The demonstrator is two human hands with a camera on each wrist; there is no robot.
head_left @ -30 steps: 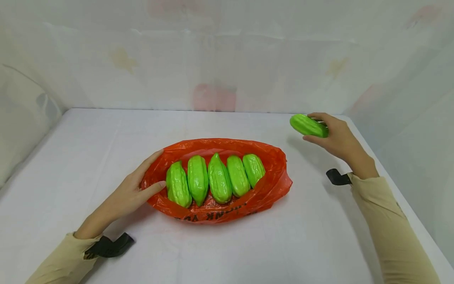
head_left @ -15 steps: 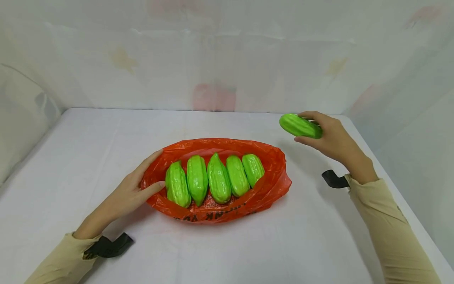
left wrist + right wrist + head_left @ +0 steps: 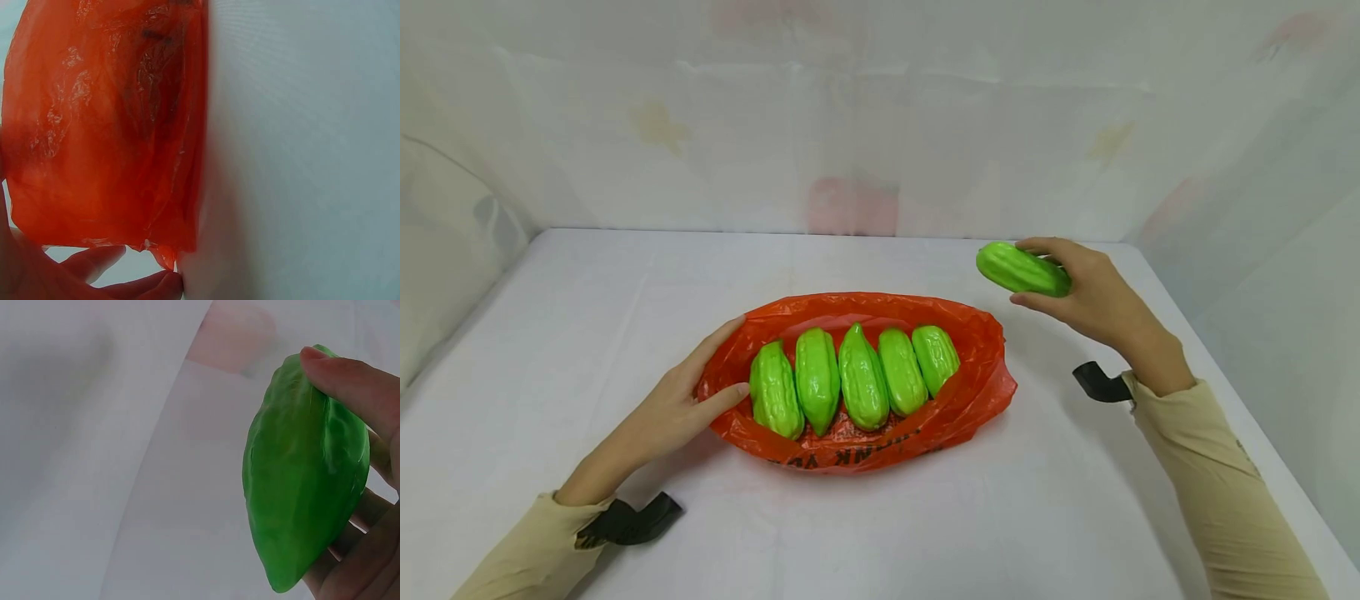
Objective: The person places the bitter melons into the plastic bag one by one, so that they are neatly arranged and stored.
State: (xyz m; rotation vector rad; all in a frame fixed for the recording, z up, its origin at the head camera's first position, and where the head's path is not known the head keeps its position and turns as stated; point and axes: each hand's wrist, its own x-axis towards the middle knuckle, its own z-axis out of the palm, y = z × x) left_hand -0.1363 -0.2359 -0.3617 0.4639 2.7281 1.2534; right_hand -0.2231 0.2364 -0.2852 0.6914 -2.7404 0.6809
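Note:
A red plastic bag (image 3: 977, 392) lies with its mouth spread wide on the table. Several shiny green bitter melons (image 3: 863, 379) sit side by side inside it. At the bag's left end my left hand (image 3: 681, 400) holds the rim, thumb inside and fingers along the outside. In the left wrist view, the bag's crinkled side (image 3: 106, 137) rises beside the fingers. My right hand (image 3: 1093, 287) grips another bitter melon (image 3: 1018, 268) above the table, behind and right of the bag. The right wrist view shows this ribbed melon (image 3: 300, 475) between thumb and fingers, its pointed tip downward.
The white table (image 3: 880, 542) ends at a back edge against a pale hanging sheet (image 3: 880, 125) with faint prints. More pale sheeting hangs at both sides. Dark straps (image 3: 632, 518) with protruding pieces sit at both wrists.
My right hand has moved left toward the bag, carrying the bitter melon. My left hand and the bag have stayed almost still.

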